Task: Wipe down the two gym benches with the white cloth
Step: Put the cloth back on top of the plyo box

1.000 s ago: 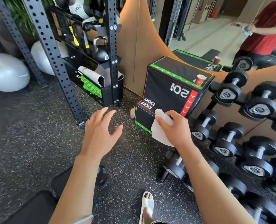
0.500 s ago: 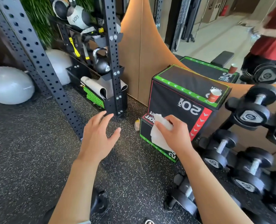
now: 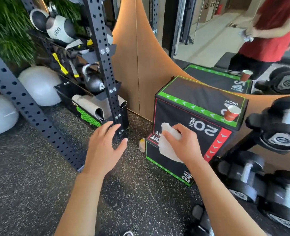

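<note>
Fingers of my right hand point(image 3: 183, 145) were curled round the white cloth point(image 3: 169, 147), a bunched grip that held it in the air in front of the stacked black plyo boxes point(image 3: 192, 120); I could not tell whether it touched them. My left hand point(image 3: 103, 149) hung empty beside it, fingers spread and relaxed, over the speckled floor point(image 3: 30, 176). No bench showed directly in front of me. Only the mirror point(image 3: 209, 40) held a dark padded one, so I judged both benches lay behind me and the right hand must carry the cloth there.
</note>
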A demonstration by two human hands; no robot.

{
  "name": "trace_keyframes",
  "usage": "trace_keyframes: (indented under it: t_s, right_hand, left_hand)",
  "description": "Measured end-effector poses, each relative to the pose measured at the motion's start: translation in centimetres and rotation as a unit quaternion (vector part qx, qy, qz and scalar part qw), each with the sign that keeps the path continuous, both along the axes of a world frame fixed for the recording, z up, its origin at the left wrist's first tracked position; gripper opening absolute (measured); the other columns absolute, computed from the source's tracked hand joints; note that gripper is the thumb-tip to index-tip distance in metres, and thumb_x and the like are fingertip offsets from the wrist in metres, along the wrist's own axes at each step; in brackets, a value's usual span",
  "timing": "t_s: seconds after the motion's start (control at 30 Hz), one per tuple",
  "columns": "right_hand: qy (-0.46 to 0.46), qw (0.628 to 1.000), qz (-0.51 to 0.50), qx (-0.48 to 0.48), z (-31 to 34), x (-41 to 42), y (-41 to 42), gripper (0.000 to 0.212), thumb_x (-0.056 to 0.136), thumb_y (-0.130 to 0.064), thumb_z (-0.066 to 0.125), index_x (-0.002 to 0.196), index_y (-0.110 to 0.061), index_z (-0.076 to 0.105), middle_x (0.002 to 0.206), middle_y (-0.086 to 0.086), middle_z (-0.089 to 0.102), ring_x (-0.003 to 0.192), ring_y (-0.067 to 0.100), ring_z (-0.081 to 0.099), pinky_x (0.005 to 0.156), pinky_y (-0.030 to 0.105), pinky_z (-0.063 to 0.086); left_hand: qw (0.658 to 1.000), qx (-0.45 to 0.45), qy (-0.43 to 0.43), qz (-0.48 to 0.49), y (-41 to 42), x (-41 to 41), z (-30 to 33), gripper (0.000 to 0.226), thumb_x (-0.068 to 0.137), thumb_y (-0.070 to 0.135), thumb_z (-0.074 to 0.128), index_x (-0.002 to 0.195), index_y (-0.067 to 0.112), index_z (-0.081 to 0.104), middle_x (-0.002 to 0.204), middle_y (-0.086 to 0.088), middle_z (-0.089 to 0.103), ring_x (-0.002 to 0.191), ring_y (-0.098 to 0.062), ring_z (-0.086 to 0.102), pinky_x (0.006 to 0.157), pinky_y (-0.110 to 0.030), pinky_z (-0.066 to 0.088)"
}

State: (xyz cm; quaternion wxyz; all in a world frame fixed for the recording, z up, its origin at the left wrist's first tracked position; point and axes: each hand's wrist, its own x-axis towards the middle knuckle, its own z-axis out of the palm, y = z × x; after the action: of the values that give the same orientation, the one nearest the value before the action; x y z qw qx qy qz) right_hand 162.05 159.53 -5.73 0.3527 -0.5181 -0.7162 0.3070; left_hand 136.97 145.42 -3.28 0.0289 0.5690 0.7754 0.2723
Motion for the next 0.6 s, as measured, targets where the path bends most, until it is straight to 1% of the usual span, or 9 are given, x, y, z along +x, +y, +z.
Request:
trace_keyframes:
  t_s: [0.13,0.23,0.37,0.47,0.6]
  right_hand:
    - [-0.011,1.000,-0.028,0.006,0.5,-2.8,3.0,0.026,0.085,-0.059,0.070,0.084,-0.035,0.062,0.083,-0.025,0.064,0.076,0.002,0.059,0.059,0.027,0.045]
    - [-0.013,0.998,-0.055,0.018,1.0,-4.7,5.5,0.026,0.086,-0.059,0.069,0.083,-0.035,0.060,0.083,-0.025,0.064,0.078,0.001,0.059,0.059,0.027,0.042]
    - [-0.022,0.996,-0.084,0.011,1.1,-6.1,8.9,0.025,0.085,-0.061,0.068,0.081,-0.038,0.059,0.082,-0.028,0.063,0.077,-0.001,0.059,0.056,0.025,0.038]
    - [-0.036,0.994,-0.103,0.016,0.5,-6.2,12.0,0.028,0.084,-0.060,0.070,0.084,-0.035,0.061,0.074,-0.014,0.064,0.078,-0.003,0.059,0.058,0.021,0.038]
    - [-0.048,0.993,-0.111,0.010,-1.1,-5.9,17.0,0.033,0.084,-0.062,0.070,0.086,-0.030,0.063,0.074,-0.014,0.065,0.077,-0.002,0.059,0.060,0.021,0.041]
  left_hand:
    - [0.999,0.006,0.006,-0.032,5.3,-3.8,0.6,0.059,0.099,0.052,0.058,0.152,0.026,0.051,0.160,0.005,0.042,0.149,-0.017,0.033,0.122,-0.045,0.032]
    - [0.998,0.014,0.014,-0.067,9.4,-6.4,1.3,0.059,0.099,0.051,0.058,0.151,0.025,0.052,0.158,0.005,0.044,0.147,-0.017,0.036,0.121,-0.044,0.034]
    - [0.995,0.016,0.015,-0.095,14.5,-8.0,1.5,0.057,0.099,0.048,0.061,0.149,0.022,0.055,0.156,0.003,0.047,0.145,-0.019,0.039,0.122,-0.044,0.036]
    - [0.993,0.016,0.007,-0.121,18.2,-8.2,0.9,0.056,0.099,0.044,0.065,0.149,0.020,0.056,0.155,0.002,0.049,0.146,-0.019,0.040,0.122,-0.047,0.037]
    - [0.992,-0.003,-0.006,-0.127,23.5,-7.9,-0.5,0.057,0.099,0.046,0.063,0.150,0.021,0.055,0.157,0.003,0.047,0.148,-0.018,0.037,0.123,-0.047,0.035]
